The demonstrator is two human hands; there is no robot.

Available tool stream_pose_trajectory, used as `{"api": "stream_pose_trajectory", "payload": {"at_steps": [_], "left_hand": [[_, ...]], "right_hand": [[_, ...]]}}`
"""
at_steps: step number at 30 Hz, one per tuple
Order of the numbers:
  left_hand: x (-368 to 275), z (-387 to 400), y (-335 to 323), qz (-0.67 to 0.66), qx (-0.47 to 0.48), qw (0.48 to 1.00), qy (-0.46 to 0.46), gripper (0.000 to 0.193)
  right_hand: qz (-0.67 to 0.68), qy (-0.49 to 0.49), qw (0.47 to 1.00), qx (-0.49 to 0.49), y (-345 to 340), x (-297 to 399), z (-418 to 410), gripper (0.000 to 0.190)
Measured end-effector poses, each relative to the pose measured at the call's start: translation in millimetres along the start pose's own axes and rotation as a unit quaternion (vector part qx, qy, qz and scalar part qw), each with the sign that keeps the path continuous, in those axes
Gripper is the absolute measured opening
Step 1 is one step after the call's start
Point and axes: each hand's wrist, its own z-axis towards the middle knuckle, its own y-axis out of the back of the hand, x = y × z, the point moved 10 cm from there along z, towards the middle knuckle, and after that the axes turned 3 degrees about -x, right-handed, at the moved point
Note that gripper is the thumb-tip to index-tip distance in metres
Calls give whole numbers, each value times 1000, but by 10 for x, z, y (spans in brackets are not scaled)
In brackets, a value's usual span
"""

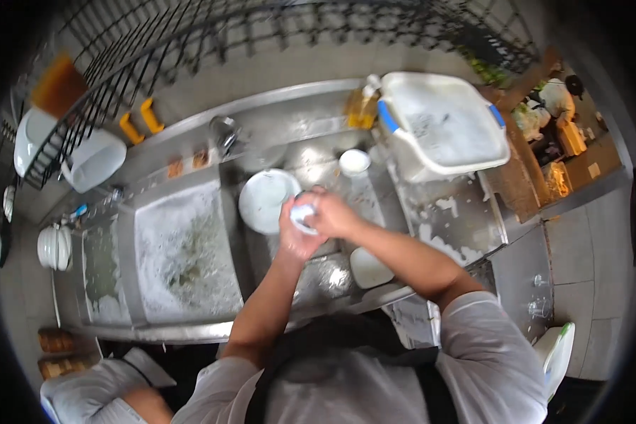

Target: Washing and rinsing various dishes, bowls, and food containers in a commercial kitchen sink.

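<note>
My left hand [300, 238] holds a small white cup or bowl [303, 213] above the middle sink basin. My right hand [328, 211] is pressed against the same piece from the right, its fingers at the rim. What the fingers do inside it is blurred. Just left of the hands, a white plate [262, 199] lies in the basin. Behind them to the right is a small white bowl [354, 161]. A white rectangular dish [371, 267] sits under my right forearm, partly hidden by it.
Foamy water fills the sink basin [185, 259] at left. A white tub [450, 122] of suds stands at back right beside a yellow liquid bottle [362, 108]. Stacked white plates [54, 247] are at far left. A black wire rack [201, 42] hangs above; another person's sleeve [98, 387] shows at lower left.
</note>
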Motion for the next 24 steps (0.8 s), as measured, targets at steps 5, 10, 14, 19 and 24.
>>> {"api": "stream_pose_trajectory", "payload": {"at_steps": [5,10,14,19,24], "left_hand": [[-35,-110,103,97,-73,992,20,54],[-189,-177,180,85,-54,993,67,62],[-270,-76,346,114,-116,980,115,63],[-783,230,932,257,-193,945,-66,61],[-1825,356,1452,588,-386,690,-173,45]], "right_hand": [[-240,32,952,186,-130,-13,7,29],[-205,174,939,216,-376,41,87,24],[-270,208,940,-8,-166,167,214,23],[42,-288,918,271,-591,-586,-42,31],[180,-304,931,-92,369,-1107,-601,29]]}}
